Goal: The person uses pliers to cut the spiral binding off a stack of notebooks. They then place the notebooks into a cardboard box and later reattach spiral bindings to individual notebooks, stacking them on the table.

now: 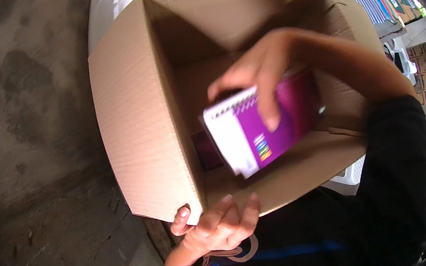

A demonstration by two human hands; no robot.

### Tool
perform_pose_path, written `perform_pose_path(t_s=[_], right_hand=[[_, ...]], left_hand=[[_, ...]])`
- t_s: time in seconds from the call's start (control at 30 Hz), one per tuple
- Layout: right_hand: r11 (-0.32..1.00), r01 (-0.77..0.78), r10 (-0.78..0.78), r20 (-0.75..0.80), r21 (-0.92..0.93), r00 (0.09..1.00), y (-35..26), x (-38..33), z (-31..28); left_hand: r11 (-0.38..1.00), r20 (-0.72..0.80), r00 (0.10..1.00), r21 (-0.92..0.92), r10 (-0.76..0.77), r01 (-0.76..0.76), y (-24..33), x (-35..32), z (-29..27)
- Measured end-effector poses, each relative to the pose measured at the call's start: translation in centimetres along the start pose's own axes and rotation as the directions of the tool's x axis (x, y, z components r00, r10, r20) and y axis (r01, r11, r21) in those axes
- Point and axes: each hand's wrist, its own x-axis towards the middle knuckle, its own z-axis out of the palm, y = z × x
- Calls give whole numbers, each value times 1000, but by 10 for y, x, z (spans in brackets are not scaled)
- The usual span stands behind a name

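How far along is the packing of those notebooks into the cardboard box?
Early, by the look of it. The cardboard box is open and mostly empty; only something dark lies at its bottom. In hand: the right hand holds a purple spiral notebook inside the box, while the left hand grips the box's near corner. Left: more notebooks are stacked in the background, still outside the box.

A purple spiral-bound notebook (261,126) with a white strip along its wire edge sits tilted inside an open brown cardboard box (140,121), bound edge uppermost, held above a darker item on the box floor. The box flaps stand open.
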Motion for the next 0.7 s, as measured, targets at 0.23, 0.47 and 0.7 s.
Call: perform_pose_path(t_s=[0.23, 0.47, 0.7], right_hand=[[776, 568, -573, -685, -276, 450, 26, -214, 60], [329, 678, -488, -733, -658, -475, 229, -385, 195], [246, 602, -383, -647, -759, -659, 437, -471, 253]], left_hand=[[999, -86, 996, -9, -39, 38, 1, -5, 20], [1000, -223, 975, 14, 11, -8, 9, -13, 14], [868, -269, 947, 409, -178, 280, 78, 59, 0]])
